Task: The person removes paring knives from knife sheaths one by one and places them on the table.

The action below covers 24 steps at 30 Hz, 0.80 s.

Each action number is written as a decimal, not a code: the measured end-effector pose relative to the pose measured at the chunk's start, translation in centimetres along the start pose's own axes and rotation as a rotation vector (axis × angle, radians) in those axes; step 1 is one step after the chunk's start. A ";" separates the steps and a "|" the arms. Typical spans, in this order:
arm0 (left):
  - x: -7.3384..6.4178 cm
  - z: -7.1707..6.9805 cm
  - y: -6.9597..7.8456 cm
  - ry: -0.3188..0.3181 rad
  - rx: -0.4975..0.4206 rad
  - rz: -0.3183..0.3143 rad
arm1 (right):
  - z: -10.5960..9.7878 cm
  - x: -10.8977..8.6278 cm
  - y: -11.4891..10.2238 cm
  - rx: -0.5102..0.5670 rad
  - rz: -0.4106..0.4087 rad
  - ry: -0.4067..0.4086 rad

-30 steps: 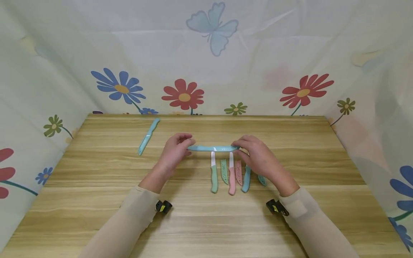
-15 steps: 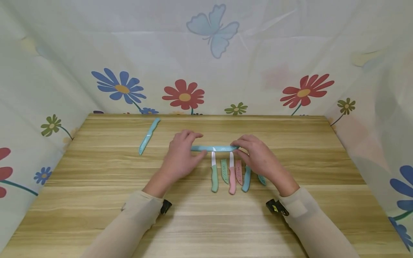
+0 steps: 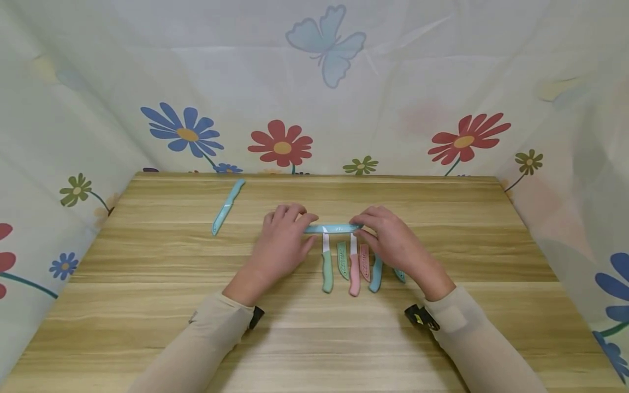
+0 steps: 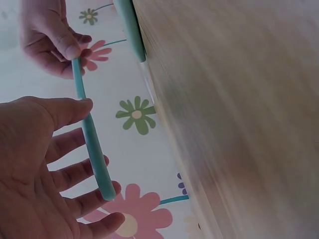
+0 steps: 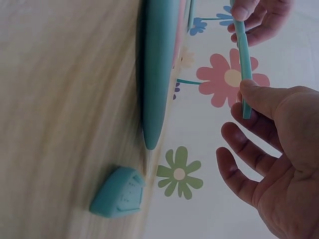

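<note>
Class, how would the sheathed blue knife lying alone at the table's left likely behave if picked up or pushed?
The lone knife is probably light, being slim, and stiff, since a similar blue knife pinched by the left hand and right hand shows no sag. With its curved handle, the lone knife would likely swivel, not roll, when pushed.

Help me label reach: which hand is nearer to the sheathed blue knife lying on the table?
Left. The left hand is right of the sheathed blue knife, apart from it; the right hand is farther to the right.
</note>
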<state>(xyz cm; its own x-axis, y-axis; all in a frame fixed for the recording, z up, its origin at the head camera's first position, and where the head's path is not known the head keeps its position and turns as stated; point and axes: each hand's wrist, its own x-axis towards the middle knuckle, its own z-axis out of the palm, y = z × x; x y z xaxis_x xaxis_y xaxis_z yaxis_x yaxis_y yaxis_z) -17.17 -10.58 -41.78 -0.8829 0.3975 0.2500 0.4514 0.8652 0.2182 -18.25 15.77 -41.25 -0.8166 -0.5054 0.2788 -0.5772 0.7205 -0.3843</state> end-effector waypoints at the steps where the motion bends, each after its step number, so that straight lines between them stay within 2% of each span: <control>1: 0.0 0.0 0.0 0.000 0.000 0.000 | 0.0 0.0 0.0 -0.001 -0.003 0.001; 24: -0.1 0.3 0.1 0.040 0.011 0.022 | 0.3 0.0 0.1 0.007 -0.023 0.012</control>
<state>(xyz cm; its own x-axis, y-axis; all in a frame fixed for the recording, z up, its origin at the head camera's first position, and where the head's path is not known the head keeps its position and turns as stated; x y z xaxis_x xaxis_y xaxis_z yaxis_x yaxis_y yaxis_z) -17.09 -10.44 -42.07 -0.8669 0.4041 0.2918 0.4688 0.8599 0.2019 -18.26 15.70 -41.52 -0.8027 -0.5165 0.2981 -0.5962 0.7050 -0.3841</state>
